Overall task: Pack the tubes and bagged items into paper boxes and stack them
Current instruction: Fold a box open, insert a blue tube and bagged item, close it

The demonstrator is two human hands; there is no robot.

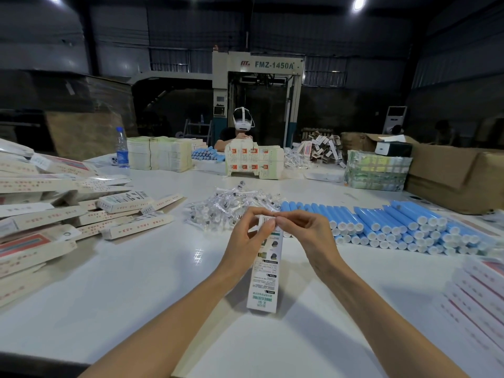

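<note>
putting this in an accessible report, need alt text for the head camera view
The person's left hand and right hand pinch the upper end of a long printed paper box over a white table. Beyond it lie a pile of clear bagged items and rows of blue tubes; more boxes are heaped at left.

The hall is dim, lit by 2 ceiling lamps [359, 3] high up; the white desk [131, 274] is bright, with a small glare spot [198, 255] and soft forearm shadows. Wide-angle bending curves the edges, where the boxes [480, 296] smear out of focus
</note>
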